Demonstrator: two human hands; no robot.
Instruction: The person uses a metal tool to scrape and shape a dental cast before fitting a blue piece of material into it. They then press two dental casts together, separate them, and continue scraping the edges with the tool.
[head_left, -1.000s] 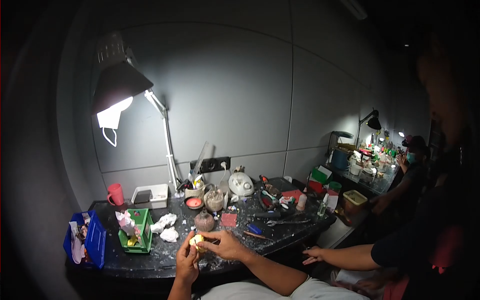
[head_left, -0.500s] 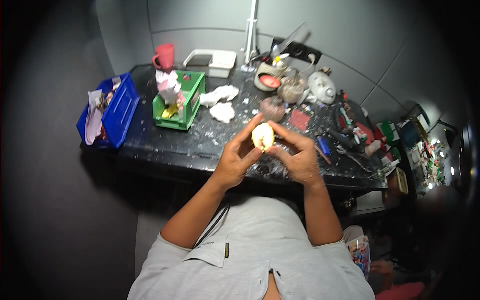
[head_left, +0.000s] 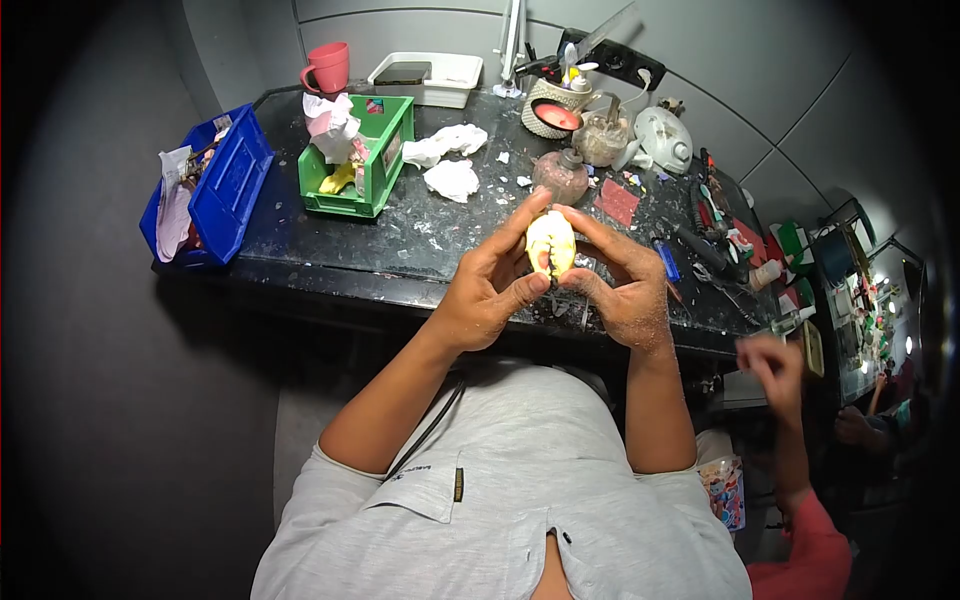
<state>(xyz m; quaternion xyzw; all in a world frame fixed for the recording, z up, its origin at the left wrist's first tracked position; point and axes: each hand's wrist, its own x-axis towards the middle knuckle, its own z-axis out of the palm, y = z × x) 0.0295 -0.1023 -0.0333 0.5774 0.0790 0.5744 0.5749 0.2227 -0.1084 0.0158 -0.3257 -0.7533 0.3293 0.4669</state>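
A pale yellow dental cast (head_left: 550, 242), brightly lit, is held up over the front edge of the bench. It has a dark gap at its lower middle and a reddish patch on the left. My left hand (head_left: 487, 290) grips its left side between fingers and thumb. On the other side my right hand (head_left: 625, 292) holds it the same way, with pale dust on the skin. Both sets of fingertips meet near its top and the thumbs press its lower end. Just beyond the fingers stands a dusty pinkish round jar (head_left: 560, 177).
A blue bin (head_left: 237, 205) and a green bin (head_left: 385, 160) stand left, near crumpled white tissue (head_left: 452, 180). Behind are a red mug (head_left: 327, 68) and a white tray (head_left: 455, 80). Hand tools (head_left: 710, 255) lie right. Another person's hand (head_left: 775, 365) reaches in at lower right.
The cast, still in both hands, now shows its gap and reddish patch more clearly. My view has shifted, so the bench appears higher. Another person's arm has risen at the right.
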